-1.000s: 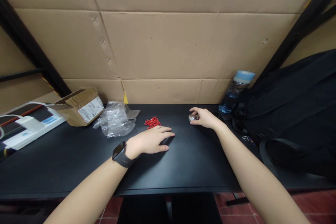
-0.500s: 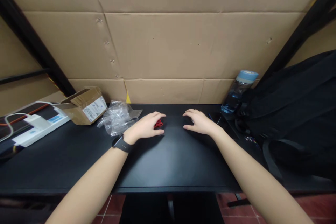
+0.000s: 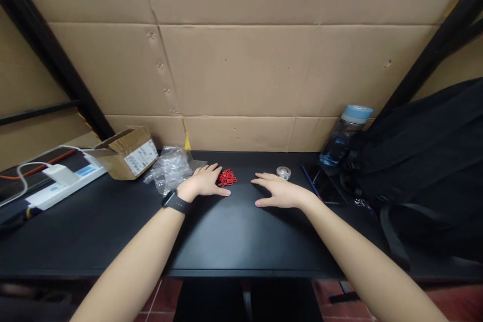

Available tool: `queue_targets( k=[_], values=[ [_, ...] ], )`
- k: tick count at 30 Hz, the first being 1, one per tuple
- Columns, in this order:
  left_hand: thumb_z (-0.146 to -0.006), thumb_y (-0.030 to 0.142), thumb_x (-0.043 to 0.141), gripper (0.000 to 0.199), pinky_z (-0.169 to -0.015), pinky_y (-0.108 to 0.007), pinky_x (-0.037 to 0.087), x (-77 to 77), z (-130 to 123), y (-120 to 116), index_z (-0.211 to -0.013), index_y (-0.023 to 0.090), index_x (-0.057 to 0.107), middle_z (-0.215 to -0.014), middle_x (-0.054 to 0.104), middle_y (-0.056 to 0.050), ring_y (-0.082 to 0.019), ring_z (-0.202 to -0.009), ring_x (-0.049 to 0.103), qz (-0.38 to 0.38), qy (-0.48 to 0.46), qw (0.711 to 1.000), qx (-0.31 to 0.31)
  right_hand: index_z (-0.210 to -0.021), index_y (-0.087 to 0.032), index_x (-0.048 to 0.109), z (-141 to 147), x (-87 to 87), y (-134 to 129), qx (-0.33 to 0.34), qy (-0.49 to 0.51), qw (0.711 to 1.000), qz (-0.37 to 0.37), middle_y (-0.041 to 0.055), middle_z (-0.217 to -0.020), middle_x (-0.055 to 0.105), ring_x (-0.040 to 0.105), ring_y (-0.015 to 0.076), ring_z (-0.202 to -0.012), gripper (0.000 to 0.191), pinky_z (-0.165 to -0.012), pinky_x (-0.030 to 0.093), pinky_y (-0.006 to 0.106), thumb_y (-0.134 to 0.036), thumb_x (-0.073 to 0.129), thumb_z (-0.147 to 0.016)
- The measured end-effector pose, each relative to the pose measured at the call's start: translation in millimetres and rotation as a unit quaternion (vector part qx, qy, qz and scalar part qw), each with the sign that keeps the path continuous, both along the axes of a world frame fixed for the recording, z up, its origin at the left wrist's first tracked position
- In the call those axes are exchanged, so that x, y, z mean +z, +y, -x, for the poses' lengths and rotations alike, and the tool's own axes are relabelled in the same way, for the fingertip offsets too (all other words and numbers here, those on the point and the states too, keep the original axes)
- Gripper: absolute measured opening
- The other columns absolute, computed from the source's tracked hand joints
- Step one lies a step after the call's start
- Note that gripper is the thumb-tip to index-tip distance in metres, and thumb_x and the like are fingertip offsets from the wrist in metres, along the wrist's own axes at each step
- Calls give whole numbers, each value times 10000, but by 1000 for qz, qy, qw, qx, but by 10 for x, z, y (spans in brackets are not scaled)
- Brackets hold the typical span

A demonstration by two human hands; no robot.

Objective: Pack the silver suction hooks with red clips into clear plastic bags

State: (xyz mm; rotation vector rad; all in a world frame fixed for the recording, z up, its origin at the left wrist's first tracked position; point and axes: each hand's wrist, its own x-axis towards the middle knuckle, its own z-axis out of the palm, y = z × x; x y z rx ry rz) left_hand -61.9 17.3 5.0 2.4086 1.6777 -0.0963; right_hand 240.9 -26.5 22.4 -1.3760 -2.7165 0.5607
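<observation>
i saw that the right hand (image 3: 273, 191), fingers parted, had drawn off the one shiny disc (image 3: 284, 173), so both hands seemed free. the left hand (image 3: 204, 182), fingers spread, was just beside one red tangle (image 3: 228, 177). on the black table (image 3: 241, 246), the disc sat just beyond the right hand.

Light is spreading a soft glare toward the front edge of the desk (image 3: 234, 249); the black backpack (image 3: 433, 161) is showing little detail.
</observation>
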Motion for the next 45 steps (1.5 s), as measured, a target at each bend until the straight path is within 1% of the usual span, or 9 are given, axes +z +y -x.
queue_targets(
  k=[7,12,15,18,21,23,27,32,45],
  values=[
    [-626,920,564,1259,-1208,-543,230,-34,15,32,-1603,173,293,-1669,197,-162,-438,-1531,176,-3,-5,1000,-1,-1531,-225,456,1,7,-9,-2,0,1000,1,141,-1651,296,246,372,-1531,874,-1241,237,509,-685,662,-817],
    [-625,911,581,1233,-1205,-561,224,-23,25,21,-1592,190,322,-1665,212,-170,-437,-1529,187,-3,-14,1000,0,-1528,-216,461,5,-12,-14,1,1,1000,-5,155,-1646,303,251,372,-1529,863,-1238,241,508,-676,659,-824],
    [-642,878,615,1189,-1198,-581,222,6,15,-1,-1585,212,331,-1645,288,-172,-433,-1515,240,-30,-35,999,-15,-1493,-231,507,-3,-24,-2,11,5,1000,-19,155,-1631,342,299,358,-1514,795,-1221,280,491,-636,678,-830],
    [-736,826,591,1008,-1179,-558,268,37,-38,-32,-1542,251,402,-1563,456,-143,-399,-1451,387,-85,-85,992,-48,-1380,-253,614,-90,-5,65,-15,11,995,-96,151,-1583,427,378,350,-1471,604,-1175,345,503,-535,695,-852],
    [-907,692,488,680,-1131,-531,332,46,-113,-58,-1445,277,513,-1434,600,-100,-335,-1335,531,-122,-121,983,-65,-1314,-256,649,-284,35,189,-100,1,979,-179,146,-1515,506,454,367,-1401,494,-1102,413,539,-459,683,-865],
    [-953,621,463,540,-1092,-513,370,42,-147,-66,-1360,287,584,-1371,646,-79,-311,-1286,569,-128,-126,981,-73,-1287,-244,661,-436,52,282,-140,-7,971,-194,134,-1446,573,548,360,-1304,476,-1060,459,513,-410,700,-843],
    [-970,584,457,455,-1027,-449,427,53,-160,-62,-1251,287,655,-1337,666,-65,-291,-1248,595,-112,-123,982,-83,-1237,-249,684,-634,39,407,-169,10,973,-159,90,-1273,699,665,299,-1146,427,-971,524,397,-350,692,-822],
    [-966,558,456,465,-1039,-420,425,98,-120,-37,-1263,270,668,-1340,669,-69,-282,-1244,596,-123,-103,984,-74,-1180,-315,713,-659,22,427,-212,21,970,-117,43,-1152,760,716,288,-1038,401,-821,553,353,-393,722,-787],
    [-1004,479,349,455,-1063,-421,401,83,-19,38,-1197,292,716,-1307,694,-49,-277,-1231,602,-136,-62,988,-37,-1157,-304,716,-706,28,441,-217,55,968,-115,39,-1151,762,728,250,-988,407,-816,542,321,-389,754,-761]
  ],
)
